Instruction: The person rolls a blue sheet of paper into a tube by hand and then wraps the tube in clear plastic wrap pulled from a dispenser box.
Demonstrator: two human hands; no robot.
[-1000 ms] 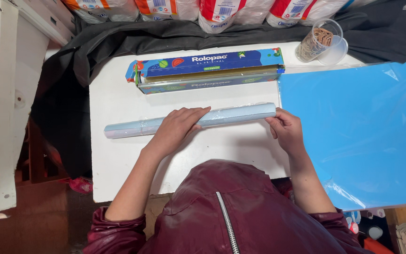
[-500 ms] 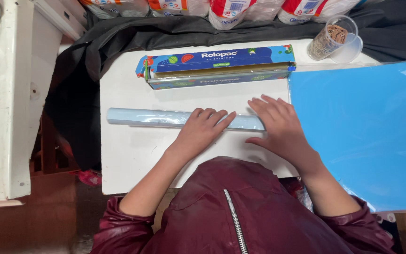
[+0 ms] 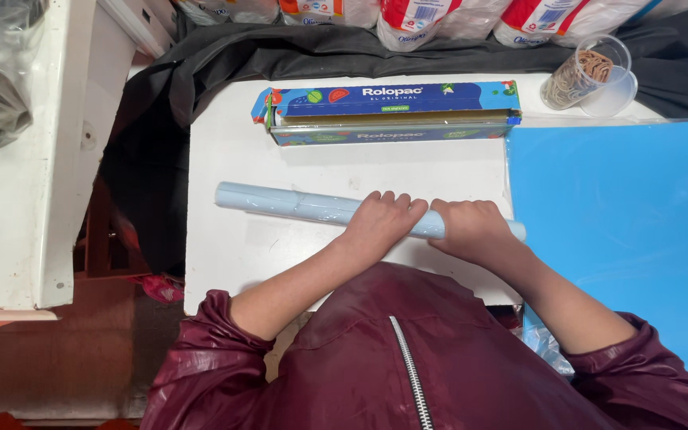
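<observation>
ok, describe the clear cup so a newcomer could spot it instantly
Start at the white table, then go to its far right corner, past the long blue box. The clear plastic cup lies tipped there beside the blue sheet, the only see-through container, with tan rubber bands inside.
</observation>
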